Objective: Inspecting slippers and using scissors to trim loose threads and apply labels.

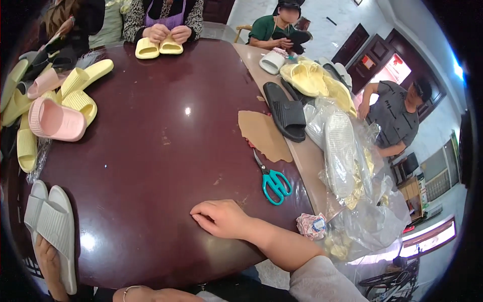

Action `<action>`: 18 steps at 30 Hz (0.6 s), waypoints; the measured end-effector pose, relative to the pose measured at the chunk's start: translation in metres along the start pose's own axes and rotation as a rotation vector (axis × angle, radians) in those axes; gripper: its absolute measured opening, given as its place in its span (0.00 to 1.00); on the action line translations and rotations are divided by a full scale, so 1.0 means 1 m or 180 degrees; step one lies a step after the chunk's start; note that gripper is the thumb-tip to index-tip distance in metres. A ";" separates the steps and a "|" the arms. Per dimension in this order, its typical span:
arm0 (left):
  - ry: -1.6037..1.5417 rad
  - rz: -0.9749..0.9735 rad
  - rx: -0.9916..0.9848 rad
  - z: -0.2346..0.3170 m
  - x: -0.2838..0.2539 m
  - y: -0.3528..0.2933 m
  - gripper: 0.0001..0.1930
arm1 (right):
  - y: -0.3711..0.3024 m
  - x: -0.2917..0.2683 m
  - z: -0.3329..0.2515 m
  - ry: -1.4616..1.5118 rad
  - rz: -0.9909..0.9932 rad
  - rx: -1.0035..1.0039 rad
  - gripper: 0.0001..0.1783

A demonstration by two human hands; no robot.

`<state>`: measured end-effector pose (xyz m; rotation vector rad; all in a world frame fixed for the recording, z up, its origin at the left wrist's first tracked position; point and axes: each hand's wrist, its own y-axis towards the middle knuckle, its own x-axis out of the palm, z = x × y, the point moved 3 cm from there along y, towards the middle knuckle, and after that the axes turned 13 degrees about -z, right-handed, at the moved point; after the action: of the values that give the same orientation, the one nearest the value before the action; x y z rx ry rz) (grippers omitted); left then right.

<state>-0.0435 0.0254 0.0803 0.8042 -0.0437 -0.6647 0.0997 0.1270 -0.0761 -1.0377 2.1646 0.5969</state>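
Note:
My right hand (221,219) rests on the dark red table with its fingers curled together and the thumb tip close to them; nothing shows in its grasp. Scissors with teal handles (276,185) lie beyond it to the right, blades pointing away from me. Closer to my forearm sits a small bundle of printed paper tags (312,226). Only the wrist and a sliver of my left hand (121,295) show at the lower edge, beside a thin bracelet; its fingers are cut off. At the far left, another person's hand (47,255) holds a pair of grey slippers (55,221).
Yellow and pink slippers (60,121) are piled at the left. A brown cardboard piece (264,135) and black slippers (286,111) lie right of centre. Plastic-wrapped slippers (339,151) crowd the right edge. Across the table a person's hands (168,34) touch yellow slippers (147,49).

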 end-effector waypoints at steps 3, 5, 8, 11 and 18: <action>-0.0278 -0.0052 -0.0223 -0.003 0.005 -0.019 0.26 | -0.002 0.002 0.007 -0.0040 0.0089 0.0070 0.06; -0.0536 -0.0169 -0.0343 -0.008 0.015 -0.040 0.26 | -0.006 0.002 0.017 -0.0060 0.0099 0.0045 0.06; -0.0888 -0.0367 -0.0491 -0.026 0.031 -0.023 0.25 | -0.006 0.001 0.029 -0.0063 0.0088 -0.0032 0.05; -0.0538 0.0791 0.0751 -0.047 0.045 -0.024 0.15 | -0.015 -0.002 0.050 -0.0058 0.0098 -0.0113 0.05; -0.0653 0.0109 0.0596 -0.076 0.047 -0.022 0.08 | -0.021 0.000 0.067 -0.0013 0.0068 -0.0173 0.04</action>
<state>0.0036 0.0370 0.0015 0.9103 -0.3090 -0.7158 0.1412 0.1577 -0.1242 -1.0422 2.1690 0.6707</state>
